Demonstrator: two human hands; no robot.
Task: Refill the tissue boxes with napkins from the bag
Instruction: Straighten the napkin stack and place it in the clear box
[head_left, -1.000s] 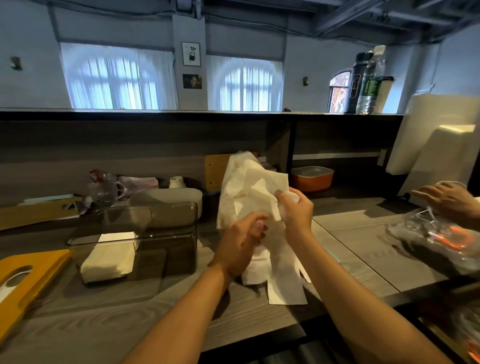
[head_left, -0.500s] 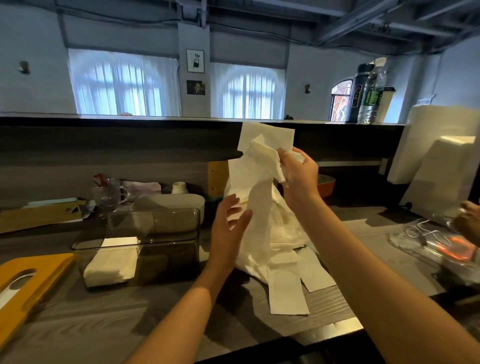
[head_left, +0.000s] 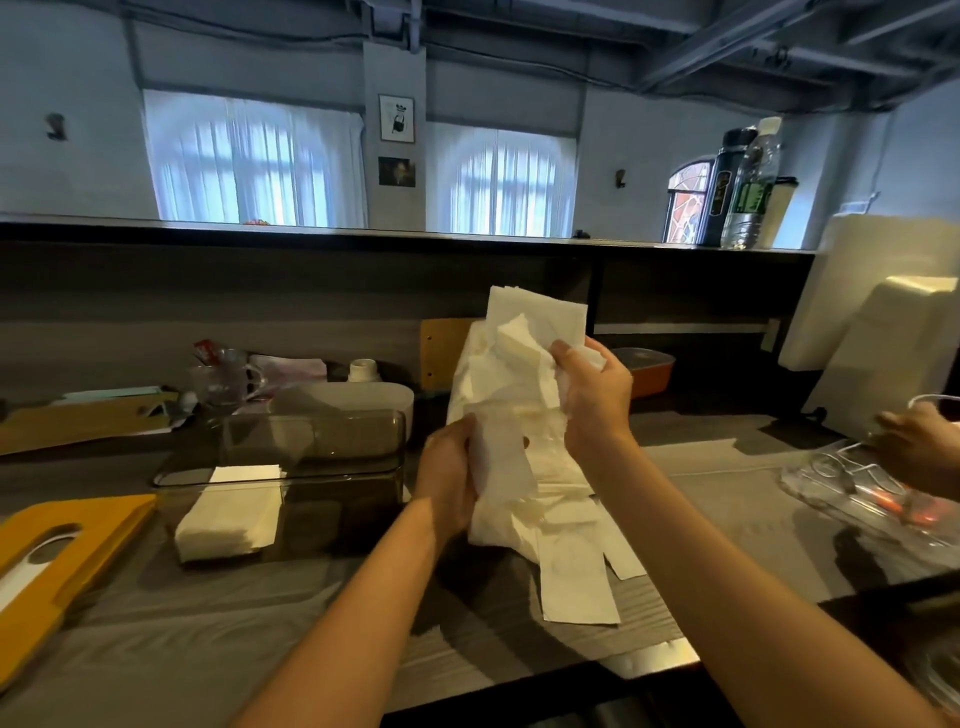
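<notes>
The right hand pinches a bundle of napkins at the mouth of the bag, thumb and fingers curled round the crumpled upper sheets. The left hand grips the bag lower down on its left side, fingers wrapped into the thin white plastic. The bag stands raised off the counter, its base near the surface.

Risk one: the bundle is held unevenly, so sheets at the edge could slide out; several loose napkins already lie on the counter beneath the bag, one near the front edge.

Risk two: the plastic is soft and bunched; a firm pull with the left hand gripping low could tear it or drag out more napkins than intended.

The tissue box, a smoky clear container, sits to the left, just beside the left forearm, open at the top with a small stack in its left end. Crumpled napkins may not lie flat in it. Its orange lid rests further left.

Another person's hand works at the far right, well apart.
</notes>
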